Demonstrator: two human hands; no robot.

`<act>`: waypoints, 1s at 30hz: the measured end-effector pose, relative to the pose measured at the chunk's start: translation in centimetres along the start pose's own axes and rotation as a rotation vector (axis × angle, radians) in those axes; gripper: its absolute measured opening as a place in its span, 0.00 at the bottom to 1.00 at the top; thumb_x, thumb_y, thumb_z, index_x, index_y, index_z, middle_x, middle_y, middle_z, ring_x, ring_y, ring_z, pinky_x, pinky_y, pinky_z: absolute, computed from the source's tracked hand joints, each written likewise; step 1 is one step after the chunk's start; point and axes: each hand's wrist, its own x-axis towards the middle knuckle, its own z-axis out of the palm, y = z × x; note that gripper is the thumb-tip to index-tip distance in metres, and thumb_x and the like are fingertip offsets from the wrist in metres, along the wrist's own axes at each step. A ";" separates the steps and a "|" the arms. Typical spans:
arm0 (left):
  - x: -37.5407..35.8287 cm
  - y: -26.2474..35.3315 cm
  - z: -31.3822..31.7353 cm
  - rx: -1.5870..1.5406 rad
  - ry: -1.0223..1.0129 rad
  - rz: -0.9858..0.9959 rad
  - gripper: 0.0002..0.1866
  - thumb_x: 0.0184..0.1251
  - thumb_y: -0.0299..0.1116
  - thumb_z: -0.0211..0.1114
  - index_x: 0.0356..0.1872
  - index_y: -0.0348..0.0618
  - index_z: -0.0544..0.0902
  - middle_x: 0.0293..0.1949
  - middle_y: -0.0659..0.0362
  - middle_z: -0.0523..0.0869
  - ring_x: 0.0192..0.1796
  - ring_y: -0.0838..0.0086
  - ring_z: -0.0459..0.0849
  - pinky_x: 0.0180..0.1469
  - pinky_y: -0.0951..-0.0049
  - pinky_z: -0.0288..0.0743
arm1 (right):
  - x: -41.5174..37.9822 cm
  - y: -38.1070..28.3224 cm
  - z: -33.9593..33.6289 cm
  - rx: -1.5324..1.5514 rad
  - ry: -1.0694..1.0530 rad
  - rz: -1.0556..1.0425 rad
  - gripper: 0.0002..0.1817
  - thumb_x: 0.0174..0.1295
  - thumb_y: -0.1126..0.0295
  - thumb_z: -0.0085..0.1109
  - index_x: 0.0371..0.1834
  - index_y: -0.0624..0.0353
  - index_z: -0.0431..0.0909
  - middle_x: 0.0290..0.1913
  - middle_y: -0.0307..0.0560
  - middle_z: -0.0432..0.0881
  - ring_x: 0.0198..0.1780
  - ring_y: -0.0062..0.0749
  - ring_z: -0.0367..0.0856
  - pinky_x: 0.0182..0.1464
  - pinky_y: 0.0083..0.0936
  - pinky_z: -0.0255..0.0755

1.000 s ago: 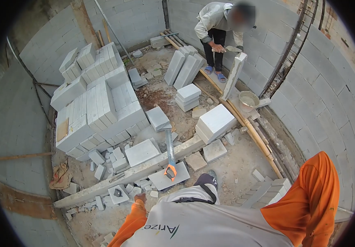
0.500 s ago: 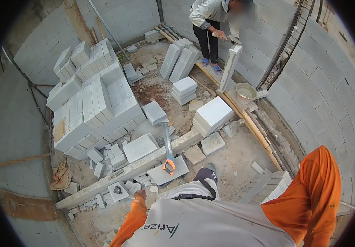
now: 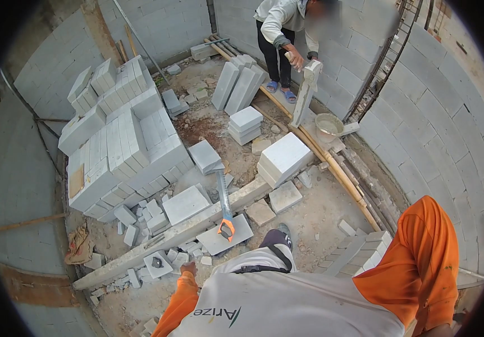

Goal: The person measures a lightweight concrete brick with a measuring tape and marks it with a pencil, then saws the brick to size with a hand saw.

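At the lower left, my left hand (image 3: 188,268) hangs from an orange sleeve, near small block fragments; its fingers are too small to make out. My right elbow is bent at the lower right, with only a little skin of the wrist or hand (image 3: 439,331) at the bottom edge and the fingers hidden. A saw (image 3: 224,199) with an orange handle lies ahead of me, its blade tip at a small block (image 3: 205,155) and its handle over a flat block (image 3: 214,240). A dark tool or lump (image 3: 156,262) rests on another block.
A co-worker (image 3: 278,25) bends over an upright block (image 3: 305,101), one hand on a tool at its mortar-covered top. Beside it stands a mortar bucket (image 3: 329,126). Bamboo poles (image 3: 343,175), a low concrete beam (image 3: 186,233) and a large block stack (image 3: 135,140) surround the floor area.
The view has shifted slightly. The co-worker's tool hand has come down to the top of the upright block, and the other hand is now near it. My left hand still hangs down.
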 end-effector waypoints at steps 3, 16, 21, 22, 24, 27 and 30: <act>0.3 -0.4 -0.1 -0.047 -0.061 0.080 0.16 0.59 0.40 0.72 0.37 0.36 0.84 0.28 0.56 0.87 0.24 0.64 0.87 0.22 0.61 0.75 | -3.1 2.4 1.0 0.335 0.106 0.114 0.14 0.68 0.58 0.63 0.26 0.50 0.78 0.19 0.27 0.77 0.18 0.17 0.75 0.27 0.18 0.64; -5.0 -13.6 1.3 0.124 0.246 -0.166 0.35 0.56 0.51 0.75 0.55 0.30 0.84 0.56 0.37 0.87 0.60 0.46 0.85 0.63 0.56 0.78 | -48.5 -36.0 6.4 0.494 -1.017 3.047 0.16 0.65 0.65 0.69 0.54 0.58 0.85 0.44 0.36 0.85 0.32 0.30 0.79 0.30 0.30 0.73; -10.2 -18.9 2.7 0.145 0.266 -0.288 0.33 0.56 0.53 0.74 0.46 0.27 0.84 0.39 0.40 0.90 0.40 0.54 0.92 0.45 0.58 0.84 | -53.0 -42.0 -0.1 0.732 -1.989 2.433 0.23 0.63 0.59 0.73 0.55 0.62 0.81 0.47 0.49 0.87 0.40 0.38 0.84 0.40 0.36 0.79; -9.8 -20.2 2.5 0.056 0.161 -0.234 0.27 0.58 0.51 0.73 0.39 0.30 0.84 0.28 0.46 0.88 0.25 0.61 0.87 0.29 0.59 0.81 | -54.1 -42.8 -0.4 0.658 -1.935 2.697 0.29 0.61 0.60 0.74 0.63 0.59 0.76 0.53 0.54 0.86 0.46 0.40 0.86 0.43 0.35 0.81; -11.1 -18.4 2.8 -0.300 0.155 -0.311 0.23 0.60 0.46 0.73 0.41 0.32 0.83 0.29 0.51 0.87 0.27 0.63 0.84 0.26 0.58 0.77 | -56.1 -43.1 0.0 0.368 -1.833 2.896 0.37 0.58 0.59 0.77 0.68 0.61 0.72 0.56 0.60 0.86 0.51 0.44 0.88 0.46 0.35 0.84; -11.3 -14.5 2.2 -0.303 0.013 -0.368 0.21 0.65 0.48 0.66 0.49 0.41 0.81 0.41 0.55 0.86 0.42 0.62 0.83 0.36 0.51 0.78 | -57.9 -41.2 1.2 0.119 -1.874 2.681 0.42 0.48 0.52 0.84 0.54 0.78 0.77 0.48 0.62 0.88 0.45 0.50 0.88 0.46 0.41 0.83; -10.4 -12.2 1.0 -0.236 -0.039 -0.399 0.22 0.69 0.51 0.59 0.57 0.50 0.79 0.53 0.59 0.86 0.57 0.60 0.83 0.46 0.44 0.78 | -58.2 -38.7 2.5 0.221 -1.386 2.719 0.29 0.53 0.54 0.81 0.44 0.70 0.84 0.39 0.57 0.90 0.38 0.43 0.88 0.41 0.37 0.82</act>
